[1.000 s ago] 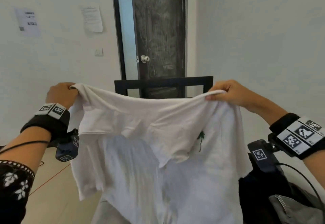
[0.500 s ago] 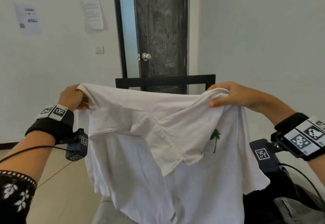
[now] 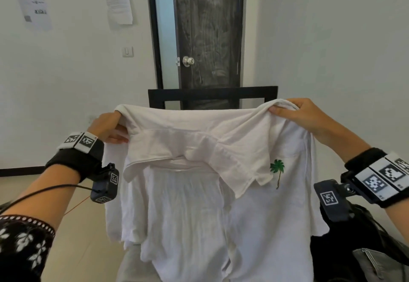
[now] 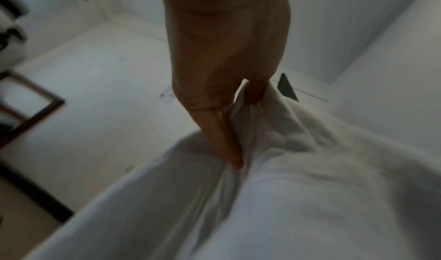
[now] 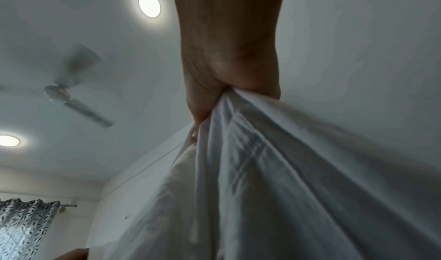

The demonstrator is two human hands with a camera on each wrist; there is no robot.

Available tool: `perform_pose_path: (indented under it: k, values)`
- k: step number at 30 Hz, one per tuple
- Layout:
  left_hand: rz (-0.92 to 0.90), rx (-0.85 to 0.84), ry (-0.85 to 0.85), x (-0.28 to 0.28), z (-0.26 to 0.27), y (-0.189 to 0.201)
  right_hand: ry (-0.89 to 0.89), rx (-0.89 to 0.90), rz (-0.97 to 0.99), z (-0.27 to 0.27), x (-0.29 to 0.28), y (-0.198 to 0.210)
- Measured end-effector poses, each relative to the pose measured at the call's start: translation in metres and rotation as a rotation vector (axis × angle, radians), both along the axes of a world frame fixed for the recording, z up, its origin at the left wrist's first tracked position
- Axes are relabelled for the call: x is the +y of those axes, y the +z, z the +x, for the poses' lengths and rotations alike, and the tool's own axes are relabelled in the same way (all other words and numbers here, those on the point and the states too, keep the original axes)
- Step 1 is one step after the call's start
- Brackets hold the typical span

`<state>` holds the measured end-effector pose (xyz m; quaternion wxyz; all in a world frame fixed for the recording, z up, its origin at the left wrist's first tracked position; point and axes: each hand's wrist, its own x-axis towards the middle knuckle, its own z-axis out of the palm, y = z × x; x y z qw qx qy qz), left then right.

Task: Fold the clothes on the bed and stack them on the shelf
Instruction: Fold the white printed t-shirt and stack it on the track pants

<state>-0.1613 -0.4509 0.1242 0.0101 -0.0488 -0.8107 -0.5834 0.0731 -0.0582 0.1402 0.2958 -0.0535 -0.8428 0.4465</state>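
A white polo shirt (image 3: 199,204) with a small green palm tree on its chest hangs spread in the air in front of me. My left hand (image 3: 108,126) pinches its left shoulder, and my right hand (image 3: 294,113) pinches the right shoulder. The collar droops forward between them. In the left wrist view the left hand (image 4: 236,113) has fingers curled into the white shirt (image 4: 286,188). Seen from the right wrist, the right hand (image 5: 214,109) clamps a bunch of the shirt (image 5: 274,188). The bed and the shelf's boards are hidden behind the cloth.
A black frame (image 3: 212,95) stands behind the shirt, before a dark door (image 3: 208,29). Dark clothing and a grey garment (image 3: 376,261) lie at the lower right. White walls are on both sides, and tan floor (image 3: 73,226) at the lower left.
Both hands have come down a little and the left one has moved inward. The shirt has swung so that its palm tree and collar show more fully.
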Motion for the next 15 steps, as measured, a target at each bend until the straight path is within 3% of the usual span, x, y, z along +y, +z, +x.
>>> perform_pose_path:
  k: [4,8,13,15]
  values:
    - [0.211,0.081,0.043,0.008,-0.008,-0.018,0.006,-0.112,0.044,-0.006,-0.005,-0.01]
    - [0.067,0.281,0.146,0.004,-0.023,-0.028,0.023,-0.231,0.08,-0.011,0.0,-0.015]
    - [-0.066,0.266,0.146,0.003,-0.042,-0.039,-0.098,-0.254,0.124,-0.04,0.028,-0.023]
    - [-0.168,0.269,0.148,0.008,-0.053,-0.043,-0.163,-0.295,0.256,-0.063,0.036,-0.028]
